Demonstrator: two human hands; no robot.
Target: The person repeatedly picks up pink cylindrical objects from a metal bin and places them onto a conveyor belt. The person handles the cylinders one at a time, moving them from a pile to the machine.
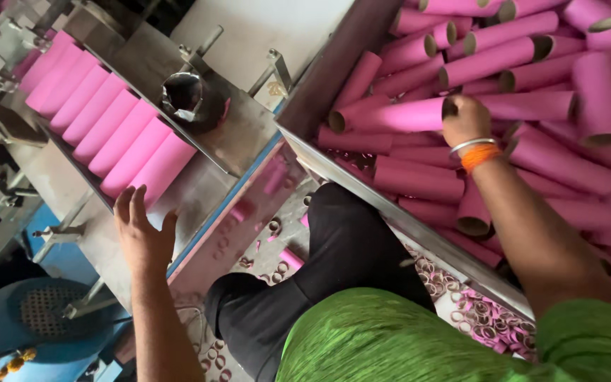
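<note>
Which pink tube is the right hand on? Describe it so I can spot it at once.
Start at the metal bin heaped with pink cardboard tubes on the right. The right hand, with a bangle and orange thread at the wrist, grips one tube by its end. Unlike its neighbours, it lies on top, pointing left toward the bin wall.

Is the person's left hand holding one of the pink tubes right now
No, the left hand lies flat and empty on the metal chute below the row of pink tubes; the right hand grips a pink tube.

The right hand (465, 122) grips a pink tube (397, 115) in the bin (404, 223) (seemingly by its end), while the left hand (141, 232) rests open.
</note>
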